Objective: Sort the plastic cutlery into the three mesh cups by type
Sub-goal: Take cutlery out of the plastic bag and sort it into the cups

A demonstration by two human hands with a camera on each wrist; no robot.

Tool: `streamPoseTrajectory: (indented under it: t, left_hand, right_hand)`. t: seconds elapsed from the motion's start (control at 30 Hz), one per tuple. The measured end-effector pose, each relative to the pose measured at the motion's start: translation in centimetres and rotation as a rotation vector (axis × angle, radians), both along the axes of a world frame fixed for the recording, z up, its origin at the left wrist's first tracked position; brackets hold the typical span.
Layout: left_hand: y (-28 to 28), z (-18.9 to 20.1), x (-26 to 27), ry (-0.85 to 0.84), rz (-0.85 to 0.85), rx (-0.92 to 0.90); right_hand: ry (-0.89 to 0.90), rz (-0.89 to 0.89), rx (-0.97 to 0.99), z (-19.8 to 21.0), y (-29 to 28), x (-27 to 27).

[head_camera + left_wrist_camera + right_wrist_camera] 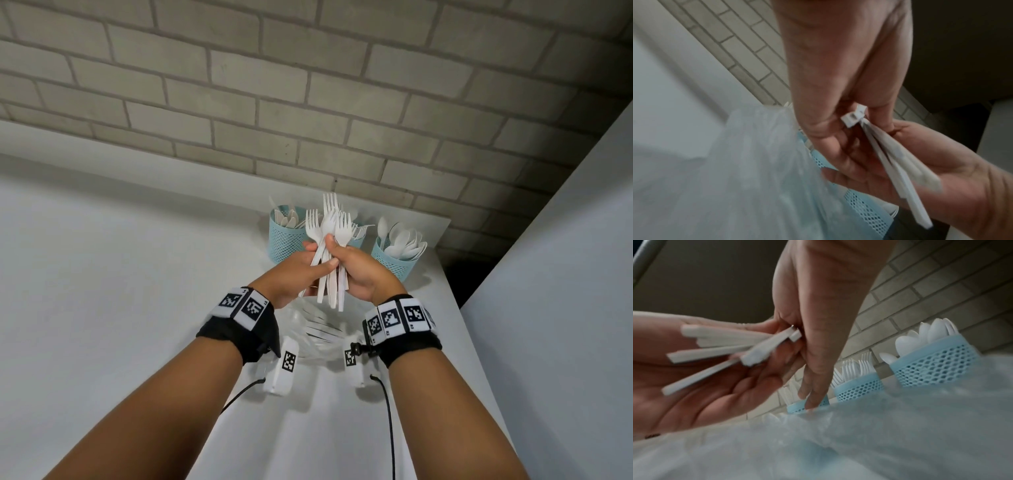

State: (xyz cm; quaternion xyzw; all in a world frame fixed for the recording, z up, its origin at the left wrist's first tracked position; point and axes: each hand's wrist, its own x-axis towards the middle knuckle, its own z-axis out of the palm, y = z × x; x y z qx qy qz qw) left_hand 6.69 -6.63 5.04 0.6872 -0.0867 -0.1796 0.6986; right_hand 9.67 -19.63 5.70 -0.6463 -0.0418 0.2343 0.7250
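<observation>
A bunch of white plastic forks (330, 226) stands upright, tines up, held by both hands in front of the middle mesh cup (358, 240), which is mostly hidden. My left hand (301, 267) grips the handles from the left. From the right my right hand (352, 267) grips them, thumb pressed on the necks. In the right wrist view the fork handles (725, 350) fan out across the left palm. The left cup (286, 236) holds knives, and the right cup (397, 260) holds spoons. The middle cup (859, 387) has forks in it.
A clear plastic bag (318, 329) with more white cutlery lies on the white table (137, 274) under my hands. The cups stand along the brick wall (308, 102). The table's right edge and a dark gap (469, 274) lie just past the spoon cup.
</observation>
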Motion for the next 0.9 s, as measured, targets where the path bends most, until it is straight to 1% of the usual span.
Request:
streamPoseTrajectory:
  t: [0.13,0.2,0.27,0.33,0.43,0.57,0.63,0.77,0.83,0.9]
  left_hand:
    - [0.0,-0.6,0.3,0.078,-0.063,-0.061]
    - [-0.2,-0.9,0.3,0.079,-0.079,-0.105]
    - [-0.4,-1.2,0.3,0.066,-0.061,-0.139]
    - [-0.6,-1.7,0.4,0.051,-0.031,-0.158]
    - [-0.5,-2.1,0.4,0.042,0.007,-0.185]
    - [-0.3,-2.4,0.2,0.015,0.054,-0.192]
    - [-0.2,-2.6,0.2,0.011,0.088,-0.216]
    - [-0.2,-2.8,0.1,0.056,0.142,-0.265]
    - [-0.1,-2.8,0.0,0.064,0.155,-0.27]
    - [0.1,-2.7,0.0,0.083,0.161,-0.257]
  right_hand:
    - [0.024,0.013,0.026,-0.4,0.0,-0.4]
    - [0.025,0.004,0.028,-0.6,0.1,-0.5]
    - [0.019,-0.001,0.015,-1.0,0.2,-0.5]
    - [-0.003,0.0,-0.051,-1.3,0.1,-0.3]
    - [-0.045,-0.09,-0.12,-1.3,0.2,-0.2]
    - [-0.1,-0.247,-0.141,-1.1,0.1,0.1]
    - [-0.13,-0.283,-0.148,-1.2,0.1,0.2]
    - [-0.173,-0.35,-0.191,-1.2,0.5,0.3]
    - [-0.161,-0.401,-0.183,-1.1,0.7,0.4]
    - [-0.129,-0.446,-0.108,-0.9,0.7,0.4]
